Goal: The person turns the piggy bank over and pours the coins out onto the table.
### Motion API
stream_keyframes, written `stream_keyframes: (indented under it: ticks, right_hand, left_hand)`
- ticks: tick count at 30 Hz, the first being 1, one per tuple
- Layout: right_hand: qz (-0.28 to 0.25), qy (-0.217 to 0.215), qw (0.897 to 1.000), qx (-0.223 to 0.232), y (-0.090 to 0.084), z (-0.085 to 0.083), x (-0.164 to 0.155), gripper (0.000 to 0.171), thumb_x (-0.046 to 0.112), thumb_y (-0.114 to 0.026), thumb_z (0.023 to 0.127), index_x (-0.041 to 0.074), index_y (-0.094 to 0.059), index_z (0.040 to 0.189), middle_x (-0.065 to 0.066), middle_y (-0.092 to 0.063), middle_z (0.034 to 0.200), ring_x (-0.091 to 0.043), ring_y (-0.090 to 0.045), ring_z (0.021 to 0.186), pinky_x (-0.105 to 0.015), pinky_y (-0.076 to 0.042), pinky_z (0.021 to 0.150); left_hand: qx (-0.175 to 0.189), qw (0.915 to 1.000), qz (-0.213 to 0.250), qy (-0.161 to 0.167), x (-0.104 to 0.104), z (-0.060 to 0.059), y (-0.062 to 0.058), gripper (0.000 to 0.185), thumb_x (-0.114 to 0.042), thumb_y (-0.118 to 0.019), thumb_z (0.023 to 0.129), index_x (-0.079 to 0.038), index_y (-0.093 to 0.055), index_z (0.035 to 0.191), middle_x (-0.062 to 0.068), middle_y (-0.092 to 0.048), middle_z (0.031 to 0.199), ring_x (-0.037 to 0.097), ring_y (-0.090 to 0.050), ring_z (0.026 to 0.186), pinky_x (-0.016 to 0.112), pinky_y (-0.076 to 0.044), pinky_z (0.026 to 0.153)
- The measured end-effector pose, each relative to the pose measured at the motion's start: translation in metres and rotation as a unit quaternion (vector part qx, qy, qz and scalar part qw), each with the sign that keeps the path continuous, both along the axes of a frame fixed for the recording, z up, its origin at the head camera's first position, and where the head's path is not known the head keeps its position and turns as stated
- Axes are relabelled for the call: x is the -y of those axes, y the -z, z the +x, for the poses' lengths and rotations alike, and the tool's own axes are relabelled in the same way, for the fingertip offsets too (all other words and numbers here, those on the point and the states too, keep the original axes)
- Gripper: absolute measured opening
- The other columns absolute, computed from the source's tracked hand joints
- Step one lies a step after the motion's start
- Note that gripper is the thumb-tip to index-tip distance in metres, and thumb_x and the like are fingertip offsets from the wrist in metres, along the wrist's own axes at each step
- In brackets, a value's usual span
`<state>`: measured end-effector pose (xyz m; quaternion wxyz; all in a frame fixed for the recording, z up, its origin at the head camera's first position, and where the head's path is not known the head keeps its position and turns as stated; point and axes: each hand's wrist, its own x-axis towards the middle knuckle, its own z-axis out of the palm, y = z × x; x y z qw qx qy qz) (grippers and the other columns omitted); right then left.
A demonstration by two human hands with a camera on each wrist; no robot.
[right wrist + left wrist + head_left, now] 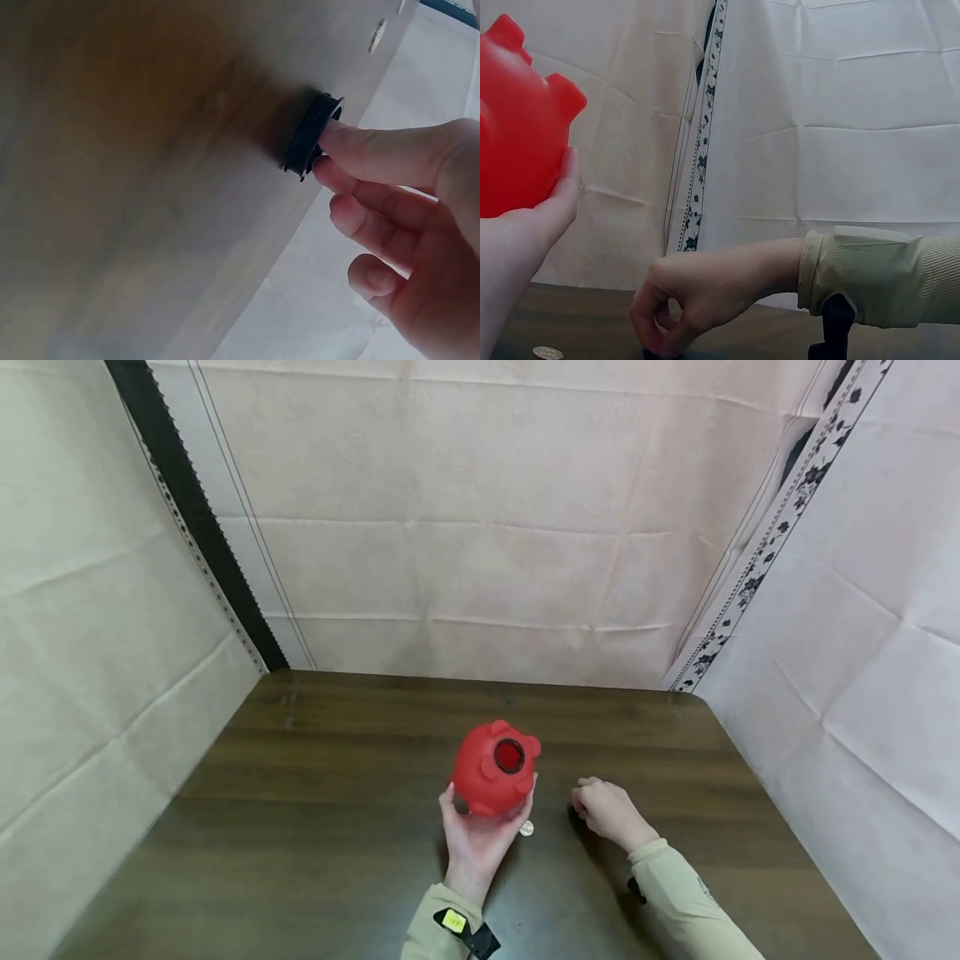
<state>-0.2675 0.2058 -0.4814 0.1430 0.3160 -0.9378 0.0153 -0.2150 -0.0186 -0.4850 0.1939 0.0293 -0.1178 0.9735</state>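
Observation:
My left hand cups a red piggy bank from below and holds it just above the dark wooden table. A round open hole in the bank faces up. In the left wrist view the piggy bank rests against my palm. To its right, my right hand is curled down on the table. Its fingertips pinch a small black round cap that sits on the wood. A silver coin lies between the two hands.
Pale cloth walls close in the table at the back and on both sides. The coin lies flat by the left wrist. Bare wood stretches to the left and toward the back wall.

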Motion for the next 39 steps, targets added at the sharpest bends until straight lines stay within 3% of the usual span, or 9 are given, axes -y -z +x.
stream_keyframes:
  ticks: [9,13,18,21,26,28,35,37,39]
  right_hand:
    - [-0.028,0.034,0.999,0.022,0.002,0.008,0.003,0.029,-0.006,-0.068,0.071,0.015,-0.049,0.063,0.006,-0.046,0.066,-0.010,-0.047,0.058,-0.023,-0.036,0.048]
    - [-0.037,0.050,0.997,0.054,0.003,0.009,0.002,0.028,-0.004,-0.068,0.074,0.016,-0.050,0.065,0.006,-0.047,0.067,-0.008,-0.045,0.059,-0.022,-0.035,0.049]
    - [-0.053,0.067,0.994,0.063,0.002,0.010,0.001,0.025,0.001,-0.072,0.076,0.017,-0.055,0.068,0.007,-0.048,0.069,-0.008,-0.049,0.062,-0.023,-0.039,0.050]
    - [-0.066,0.069,0.993,0.062,0.000,0.010,0.001,0.022,0.003,-0.073,0.078,0.016,-0.057,0.071,0.007,-0.049,0.069,-0.008,-0.049,0.062,-0.024,-0.040,0.052]
    - [-0.067,0.071,0.992,0.083,-0.003,0.013,0.000,0.018,0.006,-0.071,0.081,0.017,-0.060,0.073,0.008,-0.050,0.069,-0.005,-0.047,0.061,-0.023,-0.040,0.052]
    - [-0.069,0.069,0.992,0.084,-0.003,0.014,0.000,0.018,0.006,-0.070,0.082,0.017,-0.059,0.072,0.008,-0.049,0.069,-0.005,-0.047,0.061,-0.022,-0.040,0.051]
    - [-0.122,0.052,0.989,0.072,-0.007,0.016,0.003,0.013,0.006,-0.069,0.084,0.016,-0.064,0.076,0.009,-0.053,0.072,-0.003,-0.048,0.063,-0.022,-0.042,0.054]
    - [-0.196,0.030,0.978,0.062,-0.013,0.016,0.009,0.011,0.004,-0.070,0.084,0.015,-0.068,0.082,0.008,-0.059,0.077,-0.003,-0.053,0.067,-0.023,-0.045,0.058]
    - [-0.282,-0.008,0.958,0.050,-0.025,0.015,0.020,0.012,0.003,-0.069,0.086,0.014,-0.070,0.090,0.006,-0.065,0.086,-0.006,-0.059,0.076,-0.024,-0.049,0.064]
  left_hand:
    - [0.030,0.9993,-0.023,0.007,-0.003,0.000,0.009,0.069,-0.048,-0.053,0.089,-0.025,-0.028,0.149,0.005,-0.029,0.154,0.032,-0.028,0.142,0.042,-0.030,0.119]
    - [0.034,0.9916,-0.125,-0.003,0.006,-0.001,0.004,0.063,-0.046,-0.049,0.093,-0.024,-0.026,0.147,0.005,-0.031,0.149,0.031,-0.030,0.139,0.047,-0.036,0.113]
    - [0.023,0.9677,-0.247,-0.046,0.027,-0.014,-0.014,0.051,-0.039,-0.048,0.095,-0.028,-0.029,0.140,0.003,-0.032,0.146,0.029,-0.032,0.136,0.050,-0.044,0.104]
    - [0.012,0.9409,-0.323,-0.101,0.040,-0.024,-0.026,0.042,-0.034,-0.049,0.095,-0.030,-0.032,0.134,0.005,-0.034,0.143,0.030,-0.034,0.134,0.049,-0.049,0.097]
    - [0.017,0.8541,-0.485,-0.187,0.053,-0.031,-0.036,0.044,-0.024,-0.057,0.094,-0.033,-0.035,0.130,0.006,-0.034,0.142,0.033,-0.041,0.126,0.043,-0.057,0.080]
    - [0.021,0.8299,-0.522,-0.196,0.052,-0.032,-0.035,0.048,-0.022,-0.060,0.093,-0.033,-0.035,0.132,0.005,-0.033,0.142,0.034,-0.043,0.124,0.041,-0.058,0.077]
    - [0.015,0.8098,-0.556,-0.187,0.043,-0.029,-0.022,0.051,-0.021,-0.062,0.092,-0.029,-0.036,0.135,0.006,-0.033,0.142,0.034,-0.046,0.123,0.040,-0.058,0.078]
    - [0.004,0.7958,-0.578,-0.180,0.040,-0.028,-0.020,0.054,-0.020,-0.063,0.090,-0.028,-0.037,0.136,0.008,-0.034,0.142,0.035,-0.048,0.119,0.037,-0.057,0.072]
    - [-0.007,0.7789,-0.602,-0.177,0.038,-0.028,-0.019,0.057,-0.019,-0.065,0.089,-0.027,-0.037,0.138,0.010,-0.036,0.141,0.034,-0.050,0.116,0.034,-0.055,0.066]
